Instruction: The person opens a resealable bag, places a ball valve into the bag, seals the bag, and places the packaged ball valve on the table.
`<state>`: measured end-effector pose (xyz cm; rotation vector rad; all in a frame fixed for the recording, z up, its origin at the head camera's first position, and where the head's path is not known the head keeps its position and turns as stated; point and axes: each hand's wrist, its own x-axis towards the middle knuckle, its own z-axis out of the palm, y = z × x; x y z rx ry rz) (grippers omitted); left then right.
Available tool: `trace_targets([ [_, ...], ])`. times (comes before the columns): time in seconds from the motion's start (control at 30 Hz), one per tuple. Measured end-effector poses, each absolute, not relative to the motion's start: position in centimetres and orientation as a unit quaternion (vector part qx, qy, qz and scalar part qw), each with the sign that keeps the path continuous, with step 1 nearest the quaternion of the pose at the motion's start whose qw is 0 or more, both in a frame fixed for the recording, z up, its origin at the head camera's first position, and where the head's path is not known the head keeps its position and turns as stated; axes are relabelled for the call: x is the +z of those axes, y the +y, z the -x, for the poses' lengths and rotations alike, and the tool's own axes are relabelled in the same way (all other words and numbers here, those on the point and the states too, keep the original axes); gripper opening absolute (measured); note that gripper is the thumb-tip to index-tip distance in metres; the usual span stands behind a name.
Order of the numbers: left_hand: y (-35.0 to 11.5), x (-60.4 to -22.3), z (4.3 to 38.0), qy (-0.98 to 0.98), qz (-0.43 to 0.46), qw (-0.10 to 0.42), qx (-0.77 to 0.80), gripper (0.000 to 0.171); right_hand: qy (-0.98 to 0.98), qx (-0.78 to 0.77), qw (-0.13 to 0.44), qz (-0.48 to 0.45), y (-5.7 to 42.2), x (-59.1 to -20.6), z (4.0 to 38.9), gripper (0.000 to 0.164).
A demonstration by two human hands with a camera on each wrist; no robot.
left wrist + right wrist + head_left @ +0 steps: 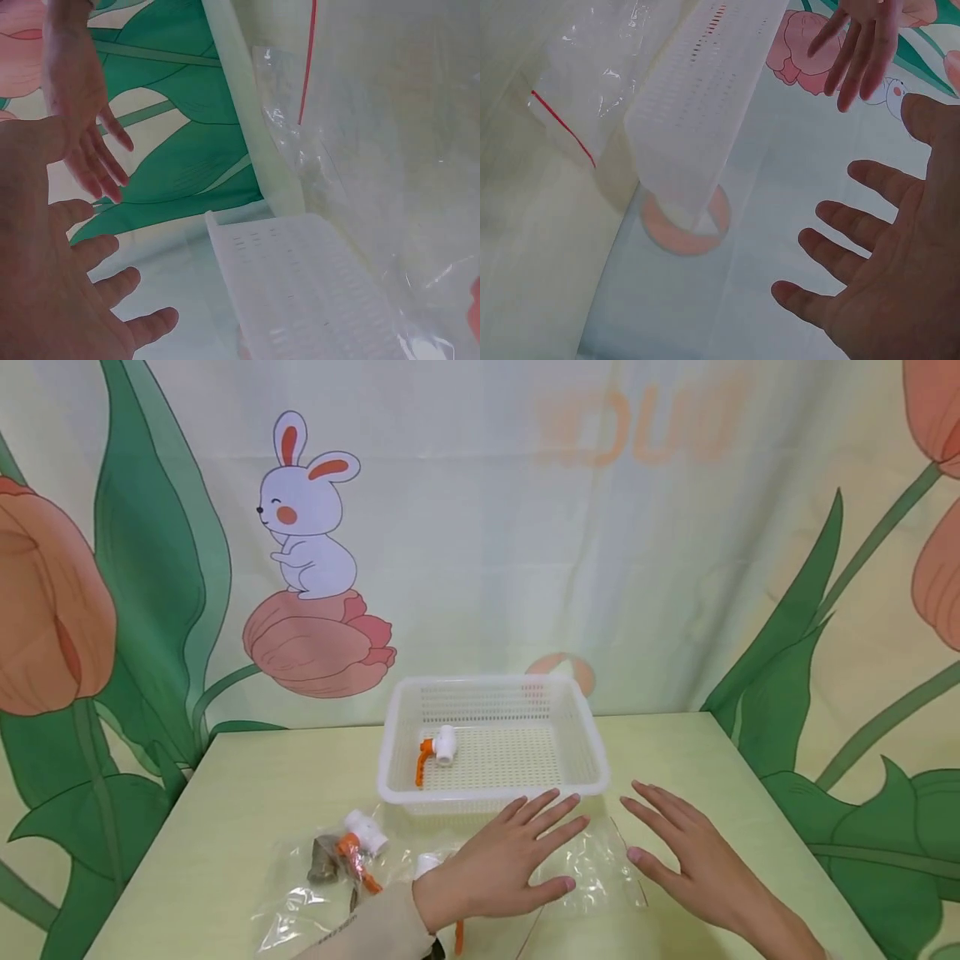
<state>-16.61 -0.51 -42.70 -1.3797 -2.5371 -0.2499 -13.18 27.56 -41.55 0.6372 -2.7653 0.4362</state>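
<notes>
My left hand [510,860] hovers over the table with fingers straight and spread, holding nothing. To its right, my right hand [693,856] is held out the same way, also with nothing in it. Both palms show bare in the wrist views. Beneath and between the hands lies a flat clear zip bag [592,864] with a red seal line. Left of my left hand, a white plastic valve [366,832] with an orange handle sits at another clear bag [288,910], beside a grey-brown piece [323,860]. Another white fitting [427,862] is partly hidden behind my left wrist.
A white perforated plastic basket [495,797] stands at the back of the table, just beyond my fingertips. Inside, toward its left, lies a white valve [446,745] with an orange handle. A printed curtain [465,527] hangs behind the table [247,777].
</notes>
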Motion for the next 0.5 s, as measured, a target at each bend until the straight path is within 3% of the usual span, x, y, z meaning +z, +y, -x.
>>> trace_targets([
  [0.2,1.1,-43.7,17.5,-0.872,0.476,0.099,-0.056,0.064,-0.966,0.160,0.107,-0.172,28.4,-42.8,13.1,0.056],
  [0.5,3.6,-45.3,18.5,-0.865,0.496,0.068,-0.024,0.063,-0.964,0.172,0.110,-0.168,29.1,-43.4,13.2,0.059],
])
